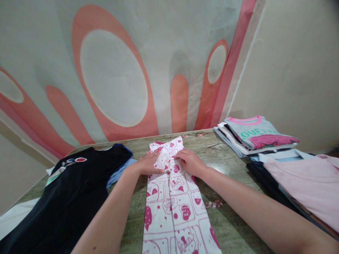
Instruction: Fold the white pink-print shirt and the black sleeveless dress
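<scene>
A white shirt [182,206] with a pink cartoon print lies on the table in front of me, folded lengthwise into a narrow strip. A seam or fold edge runs down its middle, and a bit of pink neckline shows at the far end. Across the upper left part of the shirt rests my left hand [149,163], its fingers spread on the fabric. Opposite it, my right hand [192,162] has its fingers curled and pinching cloth near the upper right edge. The near end of the shirt runs out of view.
A black shirt [79,190] lies spread at the left, over blue cloth [119,173] and white cloth [16,217]. To the right are a folded stack topped by a grey-and-pink shirt [261,132] and a pile under a pink shirt [307,180]. A wall stands behind the wood-patterned table [227,203].
</scene>
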